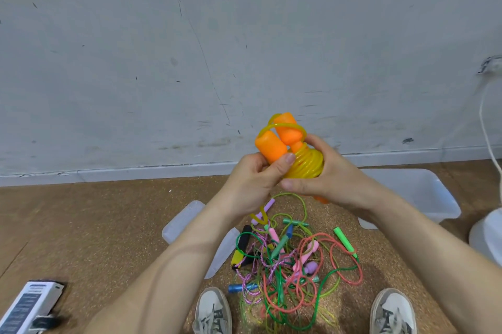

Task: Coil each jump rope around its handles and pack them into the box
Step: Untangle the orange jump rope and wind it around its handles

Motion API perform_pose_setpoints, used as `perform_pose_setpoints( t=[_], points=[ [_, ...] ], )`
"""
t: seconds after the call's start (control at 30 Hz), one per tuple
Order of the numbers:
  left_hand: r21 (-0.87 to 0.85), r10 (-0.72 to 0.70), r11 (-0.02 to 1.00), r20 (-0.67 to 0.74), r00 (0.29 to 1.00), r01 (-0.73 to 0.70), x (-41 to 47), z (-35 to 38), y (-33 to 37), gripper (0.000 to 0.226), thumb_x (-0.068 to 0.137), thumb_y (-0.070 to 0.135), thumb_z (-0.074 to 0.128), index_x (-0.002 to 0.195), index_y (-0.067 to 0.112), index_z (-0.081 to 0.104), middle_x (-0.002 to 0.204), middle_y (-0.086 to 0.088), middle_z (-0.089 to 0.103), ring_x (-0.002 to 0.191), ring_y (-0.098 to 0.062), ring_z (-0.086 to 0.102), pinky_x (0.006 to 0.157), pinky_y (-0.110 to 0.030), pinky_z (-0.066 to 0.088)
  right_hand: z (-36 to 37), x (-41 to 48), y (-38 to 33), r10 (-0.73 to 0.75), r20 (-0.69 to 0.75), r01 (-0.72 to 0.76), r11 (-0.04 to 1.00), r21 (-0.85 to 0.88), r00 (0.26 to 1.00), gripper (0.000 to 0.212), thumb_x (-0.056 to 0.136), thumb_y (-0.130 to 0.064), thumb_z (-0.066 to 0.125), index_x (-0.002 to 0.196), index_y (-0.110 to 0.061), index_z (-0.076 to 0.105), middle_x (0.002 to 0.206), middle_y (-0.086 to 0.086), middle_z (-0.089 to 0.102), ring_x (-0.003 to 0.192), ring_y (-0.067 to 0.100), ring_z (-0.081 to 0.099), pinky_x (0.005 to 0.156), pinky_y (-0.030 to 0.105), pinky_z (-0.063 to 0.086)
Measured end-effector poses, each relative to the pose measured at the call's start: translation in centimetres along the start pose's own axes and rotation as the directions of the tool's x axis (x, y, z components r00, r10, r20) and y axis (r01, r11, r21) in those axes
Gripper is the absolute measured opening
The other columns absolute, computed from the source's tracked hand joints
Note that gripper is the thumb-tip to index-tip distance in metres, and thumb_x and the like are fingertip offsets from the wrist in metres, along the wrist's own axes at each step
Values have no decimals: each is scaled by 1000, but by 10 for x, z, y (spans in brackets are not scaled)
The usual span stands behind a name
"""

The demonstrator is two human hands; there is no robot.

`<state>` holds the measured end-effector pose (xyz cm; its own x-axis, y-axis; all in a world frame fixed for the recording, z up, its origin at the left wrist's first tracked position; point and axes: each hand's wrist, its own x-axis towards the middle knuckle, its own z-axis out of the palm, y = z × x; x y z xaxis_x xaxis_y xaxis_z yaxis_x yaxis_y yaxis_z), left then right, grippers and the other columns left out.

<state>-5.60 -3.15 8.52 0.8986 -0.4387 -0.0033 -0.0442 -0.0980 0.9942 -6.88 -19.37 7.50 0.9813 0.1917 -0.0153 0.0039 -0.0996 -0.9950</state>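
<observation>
Your left hand (251, 180) and right hand (323, 176) both grip the orange-handled jump rope (304, 164), its yellow cord coiled round the handles, above the tangled ropes (288, 260) on the floor.

Bright, even, soft light with faint shadows; wide-angle bending at the edges, slight blur low down.

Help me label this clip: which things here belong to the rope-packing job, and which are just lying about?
Job: the orange-handled jump rope, gripped by the left hand and the right hand; the tangled ropes on the floor; the clear box; probably its lid.
Lying about: the printed carton at lower left; the white stand at the right edge; the white cable.
</observation>
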Motion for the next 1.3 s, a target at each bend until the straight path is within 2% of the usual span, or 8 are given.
perform_pose_setpoints(
  t=[0.13, 0.2, 0.37, 0.7, 0.8, 0.9, 1.1, 1.3],
  points=[
    [29, -52, 998, 14, 999, 52, 3, -1, -2, 31, 90, 41, 49, 74, 15, 55, 58, -6, 41, 42, -3, 34, 44, -17, 30, 8, 4, 4, -80, -113, 78, 997, -17, 990, 62, 63, -3, 87, 112, -20, 52, 70, -9, 66, 60, 10, 61, 54, 26, 52],
    [64, -84, 995, 27, 996, 82, 5, -1, -2, 32, 96, 37, 43, 72, 18, 52, 49, 6, 42, 41, -1, 33, 46, -19, 29, 10, 6, 6, -91, -173, 82, 995, -60, 981, 57, 64, 0, 85, 104, -24, 51, 62, -9, 63, 52, 10, 56, 48, 25, 47],
    [118, -125, 986, 75, 989, 116, 8, 2, 0, 34, 100, 36, 40, 76, 14, 49, 64, 0, 44, 44, -6, 38, 48, -24, 36, 9, 7, 12, -125, -285, 58, 970, -235, 950, 53, 50, -28, 75, 97, -37, 52, 68, -1, 64, 54, 14, 56, 54, 36, 48],
    [336, -173, 934, 126, 977, 122, 8, -25, -4, 18, 91, 21, 63, 109, 18, 60, 65, 1, 52, 53, -11, 53, 51, -21, 40, 11, 5, 9, -96, -295, 67, 992, -105, 951, 44, 68, -1, 78, 99, -25, 59, 59, -9, 58, 47, 7, 49, 44, 22, 39],
    [767, 40, 637, 70, 997, -80, 5, -23, -9, 39, 85, 20, 63, 124, 26, 55, 75, 1, 59, 67, -15, 53, 60, -27, 39, 10, 7, 7, -32, -320, 47, 998, 38, 947, 36, 73, 7, 72, 94, -18, 57, 62, 1, 55, 45, 14, 45, 40, 23, 37],
    [932, 285, 292, 128, 950, -214, 2, -17, -14, 49, 84, 20, 50, 133, 27, 48, 93, -3, 61, 87, -27, 58, 67, -34, 44, 9, 9, 7, 56, -331, -8, 990, 143, 942, 29, 76, 1, 71, 91, -18, 55, 64, 6, 56, 44, 16, 46, 41, 23, 36],
    [955, 323, 242, 86, 943, -170, 5, -28, -11, 40, 90, 30, 48, 129, 30, 50, 82, 0, 62, 79, -29, 60, 62, -34, 43, -5, 10, 4, 239, -265, -98, 885, 455, 934, 21, 84, -6, 64, 90, -19, 49, 63, 7, 52, 43, 15, 43, 41, 19, 33],
    [972, 224, 60, 208, 952, -227, 5, -13, -9, 20, 89, 19, 42, 107, 12, 48, 82, -8, 59, 80, -36, 57, 61, -37, 39, -8, 6, 7, 272, -265, -125, 878, 463, 925, 20, 85, -6, 64, 89, -19, 49, 59, 6, 53, 42, 16, 44, 41, 18, 33]
  ],
)
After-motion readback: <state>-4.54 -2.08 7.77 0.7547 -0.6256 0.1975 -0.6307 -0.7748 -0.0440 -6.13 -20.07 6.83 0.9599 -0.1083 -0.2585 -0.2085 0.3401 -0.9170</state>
